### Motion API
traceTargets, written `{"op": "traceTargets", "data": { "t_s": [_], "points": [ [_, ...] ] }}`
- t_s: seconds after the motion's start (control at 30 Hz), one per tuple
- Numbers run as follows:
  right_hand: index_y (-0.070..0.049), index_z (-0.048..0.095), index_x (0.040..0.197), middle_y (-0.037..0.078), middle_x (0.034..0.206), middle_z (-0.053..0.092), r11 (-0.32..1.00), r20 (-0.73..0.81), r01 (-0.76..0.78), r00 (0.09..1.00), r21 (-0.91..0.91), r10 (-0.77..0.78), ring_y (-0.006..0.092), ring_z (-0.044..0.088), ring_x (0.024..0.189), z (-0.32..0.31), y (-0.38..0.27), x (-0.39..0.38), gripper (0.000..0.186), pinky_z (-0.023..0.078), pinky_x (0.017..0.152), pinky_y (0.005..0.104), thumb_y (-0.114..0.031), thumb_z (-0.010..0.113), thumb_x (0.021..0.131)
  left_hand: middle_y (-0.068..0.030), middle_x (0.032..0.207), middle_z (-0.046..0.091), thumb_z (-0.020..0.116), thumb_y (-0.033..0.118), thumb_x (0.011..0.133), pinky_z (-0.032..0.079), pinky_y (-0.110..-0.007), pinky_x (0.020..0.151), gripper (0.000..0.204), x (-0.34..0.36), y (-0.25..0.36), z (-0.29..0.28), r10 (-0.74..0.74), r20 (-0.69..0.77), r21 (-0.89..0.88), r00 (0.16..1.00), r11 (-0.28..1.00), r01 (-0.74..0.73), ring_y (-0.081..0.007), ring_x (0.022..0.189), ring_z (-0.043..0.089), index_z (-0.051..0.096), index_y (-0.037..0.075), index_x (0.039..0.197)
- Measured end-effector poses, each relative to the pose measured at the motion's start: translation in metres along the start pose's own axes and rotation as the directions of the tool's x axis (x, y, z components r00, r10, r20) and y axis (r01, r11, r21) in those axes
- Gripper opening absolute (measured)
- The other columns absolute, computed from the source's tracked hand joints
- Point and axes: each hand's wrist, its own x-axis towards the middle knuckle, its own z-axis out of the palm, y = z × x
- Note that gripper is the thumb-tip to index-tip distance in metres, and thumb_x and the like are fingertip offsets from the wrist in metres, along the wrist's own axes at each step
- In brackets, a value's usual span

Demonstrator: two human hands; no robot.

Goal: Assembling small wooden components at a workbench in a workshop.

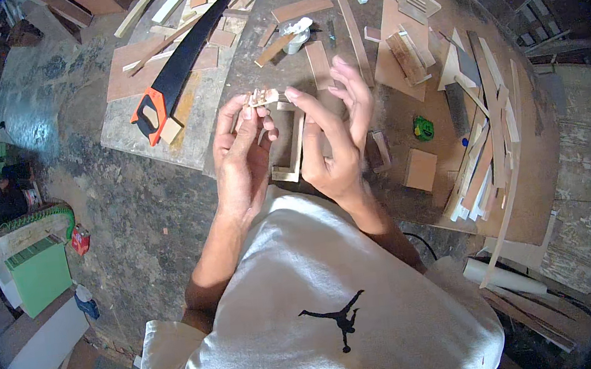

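Note:
Between the thumb and fingers of my left hand (pixel 238 143) is a small pale wooden piece (pixel 267 97) with reddish-brown bits along its top; its exact kind is too small to make out. My right hand (pixel 337 132) has its fingers apart. One of its fingertips comes close to the piece's right end, and whether it touches I cannot tell. Below and between both hands lies a narrow pale wooden frame (pixel 299 140) on the table, partly hidden by the hands.
A handsaw (pixel 167 79) with an orange handle rests on boards at the left. Beyond my hands stands a small tub of white paste (pixel 299 38) beside a wood strip (pixel 273 50). A green tape measure (pixel 422 128) and a stack of wood strips (pixel 485 155) lie at the right.

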Motion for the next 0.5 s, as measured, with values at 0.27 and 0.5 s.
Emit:
{"op": "traceTargets", "data": {
  "t_s": [0.27, 0.5],
  "points": [
    [-0.016, 0.069, 0.121, 0.021, 0.142, 0.039, 0.998, 0.015, 0.036, 0.999, -0.054, -0.035, 0.0349, 0.04, 0.129, 0.0028, 0.0016, 0.0024, 0.049, 0.036, 0.101, 0.0433, 0.002, 0.053, 0.079, -0.0049, 0.103, 0.062, 0.054, 0.013, 0.101, 0.047, -0.028, 0.082, 0.025, -0.0006, 0.0005, -0.0033, -0.004, 0.019, -0.024, 1.0, 1.0, 0.004, -0.0115, 0.089, 0.057, 0.052, 0.008, 0.125],
    [-0.017, 0.07, 0.121, 0.021, 0.142, 0.039, 0.998, -0.05, -0.041, 0.998, 0.038, 0.043, 0.0344, 0.04, 0.129, 0.0059, 0.0024, 0.0005, 0.048, 0.037, 0.1, 0.0435, 0.002, 0.053, 0.08, -0.0044, 0.104, 0.061, 0.054, 0.014, 0.101, 0.047, -0.028, 0.083, 0.025, -0.0012, 0.0003, -0.0045, -0.02, 0.009, -0.003, 1.0, 1.0, 0.02, -0.0112, 0.09, 0.057, 0.052, 0.007, 0.125]
  ]
}}
